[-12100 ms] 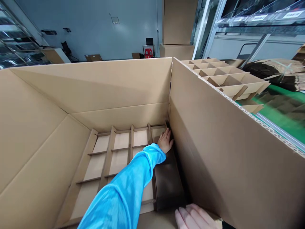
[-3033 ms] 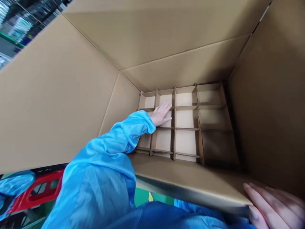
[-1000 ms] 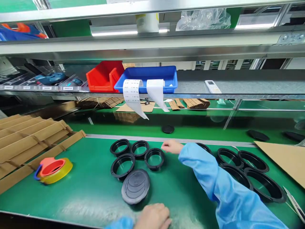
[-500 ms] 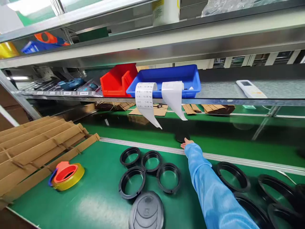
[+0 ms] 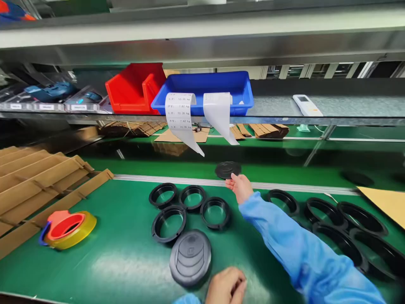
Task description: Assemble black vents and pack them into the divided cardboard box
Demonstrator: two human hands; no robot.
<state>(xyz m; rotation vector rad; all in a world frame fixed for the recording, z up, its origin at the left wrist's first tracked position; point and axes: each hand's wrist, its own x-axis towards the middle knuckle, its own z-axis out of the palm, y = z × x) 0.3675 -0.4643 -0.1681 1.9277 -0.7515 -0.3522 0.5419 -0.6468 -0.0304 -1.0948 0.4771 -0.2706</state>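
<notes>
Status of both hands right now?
Left hand: loosely curled, cut off by the frame edge; can't tell if it holds anything.
Right hand: open, empty, fingertips by a black round cap.

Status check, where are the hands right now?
Right hand open, fingertips at the black disc. Left hand beside the dark grey round cover, nothing visibly held. Metal rail lies under the right hand.
</notes>
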